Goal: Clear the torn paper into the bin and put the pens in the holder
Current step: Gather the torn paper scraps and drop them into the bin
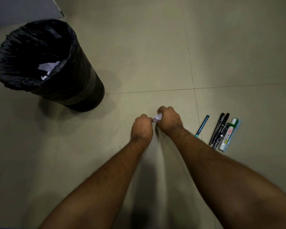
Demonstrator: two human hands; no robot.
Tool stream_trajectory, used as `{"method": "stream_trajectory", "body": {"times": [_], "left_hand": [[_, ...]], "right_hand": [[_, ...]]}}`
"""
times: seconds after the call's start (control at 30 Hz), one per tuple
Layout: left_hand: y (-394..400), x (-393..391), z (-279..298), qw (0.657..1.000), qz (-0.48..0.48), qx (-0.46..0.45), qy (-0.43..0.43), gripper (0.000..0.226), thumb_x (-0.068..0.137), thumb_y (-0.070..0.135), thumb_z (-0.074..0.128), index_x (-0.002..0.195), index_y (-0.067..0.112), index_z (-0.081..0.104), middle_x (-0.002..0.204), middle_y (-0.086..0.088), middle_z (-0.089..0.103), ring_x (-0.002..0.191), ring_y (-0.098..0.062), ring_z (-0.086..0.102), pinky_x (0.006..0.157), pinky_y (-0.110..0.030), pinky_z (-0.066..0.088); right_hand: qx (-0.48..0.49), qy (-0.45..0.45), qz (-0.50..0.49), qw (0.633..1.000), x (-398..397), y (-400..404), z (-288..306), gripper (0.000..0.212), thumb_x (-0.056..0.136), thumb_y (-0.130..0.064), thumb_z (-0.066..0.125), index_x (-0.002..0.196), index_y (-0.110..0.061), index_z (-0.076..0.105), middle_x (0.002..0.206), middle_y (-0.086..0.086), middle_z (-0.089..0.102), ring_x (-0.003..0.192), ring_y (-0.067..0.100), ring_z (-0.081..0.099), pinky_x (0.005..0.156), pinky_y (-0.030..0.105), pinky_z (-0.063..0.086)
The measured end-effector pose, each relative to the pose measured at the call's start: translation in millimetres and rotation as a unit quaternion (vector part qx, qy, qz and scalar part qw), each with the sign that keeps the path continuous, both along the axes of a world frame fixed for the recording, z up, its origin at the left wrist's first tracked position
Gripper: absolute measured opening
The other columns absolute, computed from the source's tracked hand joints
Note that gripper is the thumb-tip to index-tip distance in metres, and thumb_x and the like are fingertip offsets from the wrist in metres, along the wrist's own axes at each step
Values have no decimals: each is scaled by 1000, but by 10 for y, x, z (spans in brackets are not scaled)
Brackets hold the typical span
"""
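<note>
Both hands, left [141, 128] and right [169, 120], pinch a paper scrap [157, 117] above the floor [147, 55]; bin [59, 90] far left, pens [219, 128] right.

Indoor room, most likely an office or a study space in a home; the view does not settle which. The floor [147, 55] is laid with large, pale, glossy tiles separated by thin dark grout lines. A round waste bin [59, 75] lined with a black plastic bag stands on the floor toward its far left, with scraps of white paper [48, 66] inside. Writing supplies lie on the floor at right: pens [219, 129] and a whiteboard marker [228, 134]. A pale panel [23, 7] occupies the far-left corner.
</note>
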State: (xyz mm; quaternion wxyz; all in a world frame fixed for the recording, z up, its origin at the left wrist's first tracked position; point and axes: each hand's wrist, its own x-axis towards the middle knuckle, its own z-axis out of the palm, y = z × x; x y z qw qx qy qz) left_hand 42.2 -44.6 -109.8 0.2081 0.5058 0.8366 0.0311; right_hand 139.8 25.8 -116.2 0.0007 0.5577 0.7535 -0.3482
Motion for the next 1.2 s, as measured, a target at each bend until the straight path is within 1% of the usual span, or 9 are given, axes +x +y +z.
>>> {"method": "stream_trajectory", "body": {"times": [0.1, 0.3, 0.43, 0.5, 0.57, 0.73, 0.93, 1.07, 1.2], "left_hand": [[61, 8, 30, 999, 32, -16, -31, 24, 96, 20, 56, 112, 11, 71, 110, -10, 68, 99, -28, 65, 87, -33, 52], [106, -29, 67, 986, 130, 19, -102, 21, 93, 24, 60, 98, 9, 75, 98, -9, 72, 92, -29, 67, 83, -35, 55], [55, -145, 0, 951, 228, 84, -190, 8, 83, 11, 69, 85, 15, 75, 90, -6, 75, 85, -25, 70, 82, -32, 58], [42, -231, 9, 931, 267, 101, -227, 12, 80, 8, 68, 85, 18, 73, 84, -5, 75, 79, -26, 71, 79, -37, 60], [45, -296, 62, 927, 262, 103, -246, 15, 80, 7, 68, 89, 18, 71, 77, -3, 71, 73, -23, 69, 76, -38, 60], [121, -280, 105, 940, 217, 84, -249, 15, 79, 7, 69, 89, 19, 70, 74, -2, 69, 72, -22, 67, 77, -33, 59], [137, -235, 11, 951, 220, 53, -211, 19, 76, 6, 68, 90, 18, 73, 93, -8, 74, 86, -26, 69, 80, -30, 57], [81, -296, -34, 950, 223, 60, -211, 17, 77, 8, 69, 88, 19, 72, 92, -8, 74, 84, -28, 70, 80, -35, 59], [107, -292, -9, 943, 229, 80, -226, 17, 77, 7, 68, 83, 22, 70, 89, -7, 74, 82, -26, 70, 77, -36, 60]], "right_hand": [[-15, -15, -8, 1000, -20, 29, 0, 31, 92, -37, 64, 106, -11, 69, 107, 11, 66, 93, 28, 64, 77, 27, 46], [-24, -16, -15, 999, -45, 12, 25, 25, 91, -35, 65, 97, -12, 73, 97, 8, 72, 92, 26, 65, 77, 28, 48], [-57, 65, -126, 988, -24, -58, 15, 17, 84, -31, 73, 85, -14, 73, 86, 4, 73, 82, 23, 66, 69, 23, 43], [-61, 96, -211, 971, 21, -78, 38, 15, 81, -28, 75, 83, -13, 73, 83, 2, 71, 77, 20, 62, 67, 21, 40], [-33, 86, -228, 969, 52, -93, 57, 14, 84, -28, 73, 86, -14, 72, 87, 3, 71, 76, 19, 60, 66, 22, 39], [10, 39, -180, 983, 22, -108, 48, 22, 86, -36, 72, 91, -15, 70, 96, -1, 61, 84, 21, 61, 71, 26, 45], [94, 13, 14, 995, -77, -203, -11, 4, 83, -20, 68, 81, -16, 68, 104, 2, 63, 90, 28, 62, 69, 30, 47], [119, -13, 45, 992, -111, -224, -53, 11, 86, -13, 55, 89, -13, 66, 97, 11, 66, 90, 34, 60, 69, 34, 44], [106, -1, 26, 994, -118, -212, -92, 8, 86, -15, 57, 89, -11, 63, 92, 13, 68, 85, 36, 60, 67, 34, 41]]}}
